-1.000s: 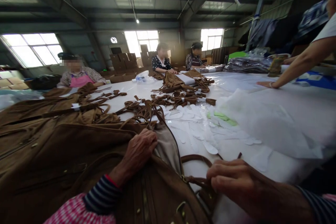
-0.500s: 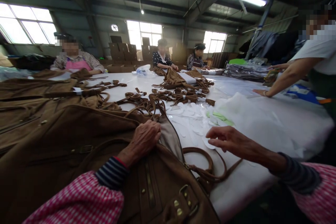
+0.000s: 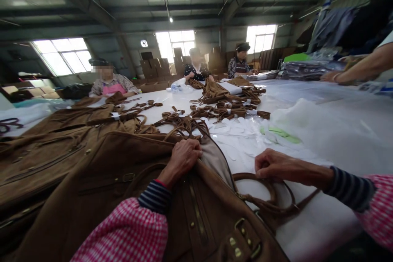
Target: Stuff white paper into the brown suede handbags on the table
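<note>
Here the left hand [image 3: 184, 156] lies curled over the upper edge of the brown suede bag [image 3: 123, 188], fingers gripping the rim beside the pale lining [image 3: 215, 157]; the bag spreads beneath that hand and toward the person; to its right, the right hand [image 3: 274, 166] rests in a loose fist on the bag's handle [image 3: 264, 192], which loops over the white table [image 3: 322, 213]; beyond both hands lie coiled brown straps [image 3: 215, 112] and white paper cut-outs [image 3: 242, 131]; a co-worker's arm [image 3: 359, 67] reaches in far right.
</note>
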The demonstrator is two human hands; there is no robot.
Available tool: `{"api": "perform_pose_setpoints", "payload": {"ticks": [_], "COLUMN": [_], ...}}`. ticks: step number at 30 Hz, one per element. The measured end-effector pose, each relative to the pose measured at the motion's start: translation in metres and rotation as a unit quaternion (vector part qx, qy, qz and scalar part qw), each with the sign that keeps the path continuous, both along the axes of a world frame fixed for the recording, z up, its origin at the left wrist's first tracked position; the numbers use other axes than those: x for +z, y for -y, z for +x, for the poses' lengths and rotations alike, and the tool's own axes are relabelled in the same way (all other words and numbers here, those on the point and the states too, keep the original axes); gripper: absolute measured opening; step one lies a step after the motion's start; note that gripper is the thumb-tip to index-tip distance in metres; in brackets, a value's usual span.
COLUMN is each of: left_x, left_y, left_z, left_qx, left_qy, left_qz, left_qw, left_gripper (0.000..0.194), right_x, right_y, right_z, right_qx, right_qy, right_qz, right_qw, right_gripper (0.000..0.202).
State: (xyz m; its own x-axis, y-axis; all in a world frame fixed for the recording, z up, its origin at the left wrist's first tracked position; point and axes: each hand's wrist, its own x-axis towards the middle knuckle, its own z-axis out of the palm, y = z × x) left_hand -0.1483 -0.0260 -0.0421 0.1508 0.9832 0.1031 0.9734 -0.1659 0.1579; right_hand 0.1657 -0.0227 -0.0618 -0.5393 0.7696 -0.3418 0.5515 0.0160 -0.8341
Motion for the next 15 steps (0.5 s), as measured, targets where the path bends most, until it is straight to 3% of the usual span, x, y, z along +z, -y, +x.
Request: {"api": "perform_pose_setpoints", "payload": {"ticks": [8, 12, 15], "left_x": [-0.016, -0.005, 0.005], "left_y": [0.013, 0.004, -0.001], "left_z": [0.011, 0.003, -0.001], "left_qx": [-0.061, -0.011, 0.020], "left_qy": [-0.116, -0.013, 0.052], "left_qz": [0.147, 0.036, -0.031], "left_qw": [0.980, 0.999, 0.998], "left_gripper": [0.018, 0.015, 0.014], "right_x": [-0.005, -0.007, -0.009], "right_y": [0.012, 0.015, 0.015], "right_z": [0.001, 0.006, 0.007], "right_qx": [-0.060, -0.056, -0.071], "right_qy": [-0.038, -0.061, -0.084], "right_qz": [0.036, 0.036, 0.006], "right_qw": [0.997, 0.996, 0.994], "right_gripper": [0.011, 0.010, 0.021]}}
